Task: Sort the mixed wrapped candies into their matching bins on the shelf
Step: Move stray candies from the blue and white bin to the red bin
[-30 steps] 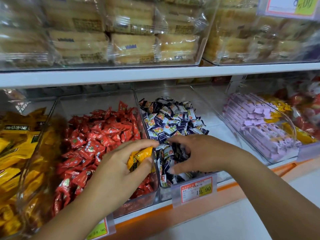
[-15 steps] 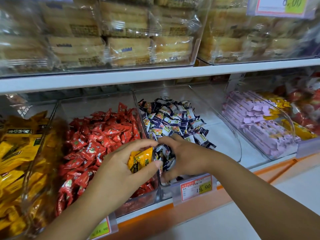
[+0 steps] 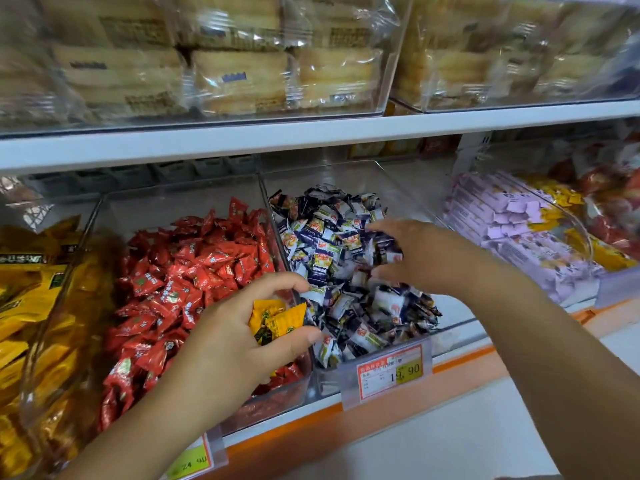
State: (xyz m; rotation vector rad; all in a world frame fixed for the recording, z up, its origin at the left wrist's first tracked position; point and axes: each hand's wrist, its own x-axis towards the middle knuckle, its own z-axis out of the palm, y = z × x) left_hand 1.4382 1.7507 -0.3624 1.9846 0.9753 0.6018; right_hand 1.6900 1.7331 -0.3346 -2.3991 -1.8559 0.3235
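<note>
Yellow candies [image 3: 277, 320] lie gripped in left fingers [image 3: 277, 282]; right fingers [image 3: 384, 226] spread above blue-white candies [image 3: 332, 244].

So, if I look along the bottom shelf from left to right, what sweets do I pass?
yellow-wrapped candies → red-wrapped candies → dark blue and white wrapped candies → purple-wrapped bars. The red and yellow packets further right overlap too much to place in the order.
</note>
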